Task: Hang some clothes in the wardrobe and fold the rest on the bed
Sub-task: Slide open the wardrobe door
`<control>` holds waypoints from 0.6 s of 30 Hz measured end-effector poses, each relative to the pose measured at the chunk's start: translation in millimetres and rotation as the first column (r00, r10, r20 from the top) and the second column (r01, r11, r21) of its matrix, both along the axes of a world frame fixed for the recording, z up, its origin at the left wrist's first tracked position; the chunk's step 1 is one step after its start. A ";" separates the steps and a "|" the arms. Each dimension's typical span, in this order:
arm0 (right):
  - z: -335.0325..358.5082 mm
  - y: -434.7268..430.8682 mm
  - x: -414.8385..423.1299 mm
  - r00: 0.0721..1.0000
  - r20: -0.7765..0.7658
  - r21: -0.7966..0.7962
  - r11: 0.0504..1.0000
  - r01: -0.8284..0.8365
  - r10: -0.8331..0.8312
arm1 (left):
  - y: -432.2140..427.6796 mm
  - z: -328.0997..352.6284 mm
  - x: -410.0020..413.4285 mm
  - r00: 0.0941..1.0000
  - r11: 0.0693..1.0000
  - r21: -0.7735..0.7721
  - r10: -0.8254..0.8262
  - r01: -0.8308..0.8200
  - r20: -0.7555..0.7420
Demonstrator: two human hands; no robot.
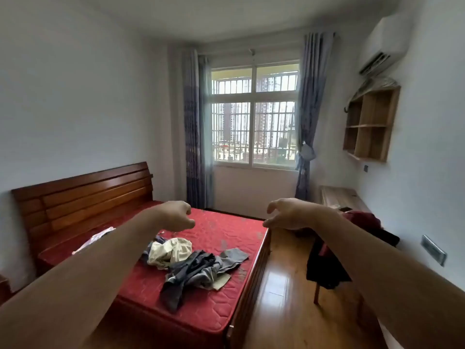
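Big red bed point(226, 230) takes up the left half of the room, wooden headboard against the left wall. The clothes pile point(196, 273) sits on the mattress toward the foot end: a tangle of grey stuff with a cream garment point(171, 250) bunched just behind it, touching. More dark clothes point(324, 263) are slung over a chair on the right, well apart from the bed. No wardrobe in view at all.

Both hands are empty. The left hand point(176, 215) and right hand point(286, 214) are held out over the bed, fingers loosely hooked, gripping nothing.

What I'd worry about: the grey pieces look knotted together, so grabbing one probably drags its neighbours along, maybe off the mattress edge onto the floor.

The grey heap's long axis runs diagonally, one dark strip pointing at the near edge, a lighter flap pointing toward the far right side.
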State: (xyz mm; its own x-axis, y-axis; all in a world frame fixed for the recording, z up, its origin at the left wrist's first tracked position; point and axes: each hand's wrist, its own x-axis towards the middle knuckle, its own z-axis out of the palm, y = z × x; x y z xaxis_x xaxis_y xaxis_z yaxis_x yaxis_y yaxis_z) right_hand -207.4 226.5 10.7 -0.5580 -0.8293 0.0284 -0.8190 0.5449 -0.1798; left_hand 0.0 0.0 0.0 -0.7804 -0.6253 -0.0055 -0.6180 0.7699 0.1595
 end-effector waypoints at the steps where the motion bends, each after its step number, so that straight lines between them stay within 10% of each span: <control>1: -2.9 -19.0 -2.3 1.000 0.003 0.016 1.000 -0.026 0.026 | -13.2 -3.0 2.6 1.000 1.000 0.015 0.019 -0.019 0.000; 18: -8.8 -397.5 25.6 0.891 -0.006 0.089 0.888 -0.452 0.454 | -297.0 -14.2 90.3 0.891 0.889 -0.087 0.453 -0.449 0.023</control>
